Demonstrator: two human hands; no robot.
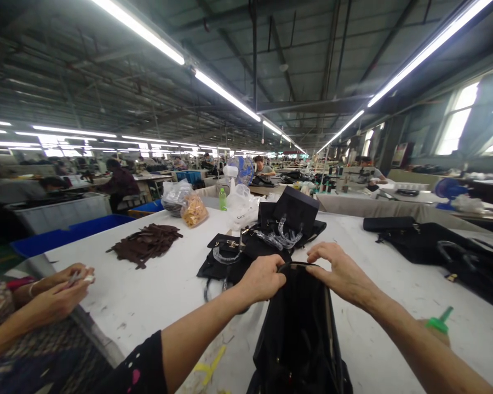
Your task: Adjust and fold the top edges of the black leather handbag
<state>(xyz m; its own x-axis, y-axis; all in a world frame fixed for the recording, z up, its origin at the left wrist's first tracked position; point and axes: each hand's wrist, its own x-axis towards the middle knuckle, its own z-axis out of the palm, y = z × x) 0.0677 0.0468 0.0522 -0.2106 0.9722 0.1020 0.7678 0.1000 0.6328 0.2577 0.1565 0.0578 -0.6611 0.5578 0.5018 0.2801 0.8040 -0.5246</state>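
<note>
A black handbag (298, 334) stands in front of me with its mouth open toward me, its dark inside showing. My left hand (263, 278) is closed on the far left corner of its rim, fingers curled over the edge. At the far right corner, my right hand (342, 272) has thumb and fingers spread apart, the thumb touching the rim. Just beyond lie more black handbags (290, 210), piled up, with plastic-wrapped handles (285, 235). A flatter black bag (219, 265) rests left of that pile.
The white table (148, 298) bears dark brown strips (148, 244), a bag of yellowish pieces (194, 210), a green bottle (222, 199) and a fan (240, 171). More black bags (427, 241) lie right, near a green-capped bottle (439, 323). A co-worker's hands (61, 293) are at left.
</note>
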